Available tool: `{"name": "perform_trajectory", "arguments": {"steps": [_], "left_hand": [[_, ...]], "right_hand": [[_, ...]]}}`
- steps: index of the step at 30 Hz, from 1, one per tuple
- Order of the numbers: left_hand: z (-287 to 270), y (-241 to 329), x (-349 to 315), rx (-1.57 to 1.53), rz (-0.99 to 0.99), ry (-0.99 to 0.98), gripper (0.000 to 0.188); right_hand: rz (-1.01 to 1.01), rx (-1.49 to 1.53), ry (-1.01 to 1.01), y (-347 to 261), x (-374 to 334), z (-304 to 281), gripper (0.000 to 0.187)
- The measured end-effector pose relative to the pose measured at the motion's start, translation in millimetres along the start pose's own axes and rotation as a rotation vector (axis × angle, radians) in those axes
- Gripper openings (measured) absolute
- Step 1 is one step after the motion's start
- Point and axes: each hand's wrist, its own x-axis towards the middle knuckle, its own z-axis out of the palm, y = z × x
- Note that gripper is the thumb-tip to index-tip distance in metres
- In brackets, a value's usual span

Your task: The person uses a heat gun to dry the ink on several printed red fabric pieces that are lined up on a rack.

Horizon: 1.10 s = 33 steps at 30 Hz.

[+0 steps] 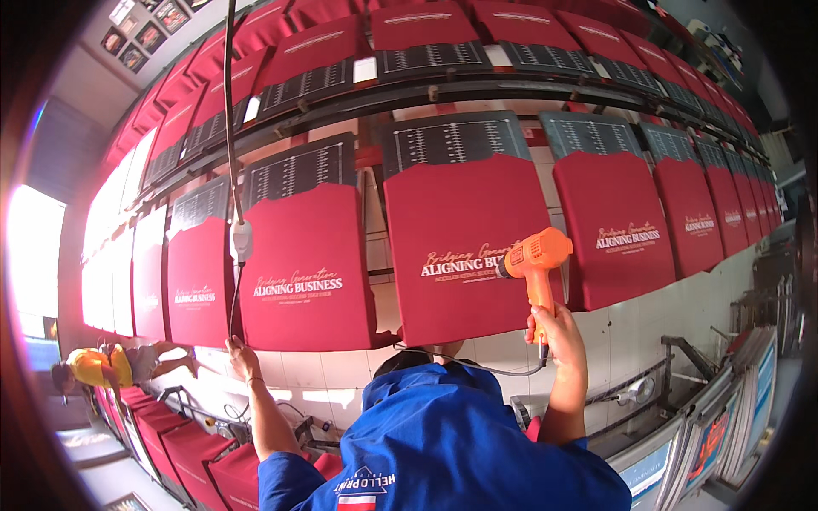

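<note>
My right hand [561, 339] is wrapped round the handle of an orange heat gun [545, 249]. Its dark nozzle points left over the white and gold print on a red shirt [469, 213], which is stretched on a dark, ruled printing board [452, 140]. A grey cord runs from the handle's base leftward past my body. At the left, my left hand [244, 361] has its fingers closed on a thin hanging cable [235, 298], below a white plug connector [241, 242]. Beside that cable lies another printed red shirt [302, 247] on its own board.
More boards with red shirts curve away left and right, and further rows stand beyond a dark rail [426, 92]. A person in a yellow top [98, 368] is at the far left. Framed screens [716, 434] lean at the lower right, near metal racks.
</note>
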Motion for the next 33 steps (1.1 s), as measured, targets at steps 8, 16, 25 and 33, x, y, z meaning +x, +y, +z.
{"name": "perform_trajectory", "arguments": {"steps": [8,16,25,33], "left_hand": [[-58,-100,71,-0.033,-0.067,0.182,0.047],[-76,-197,235,0.299,-0.119,0.421,0.036],[-33,-288,412,-0.166,-0.154,0.272,0.050],[0,-223,418,-0.267,-0.176,0.172,0.050]], "right_hand": [[0.117,-0.018,-0.409,25,4,114,0.037],[0.223,-0.022,-0.541,60,16,277,0.045],[0.046,-0.171,-0.247,58,13,396,0.030],[0.031,-0.141,-0.067,62,4,427,0.028]]}}
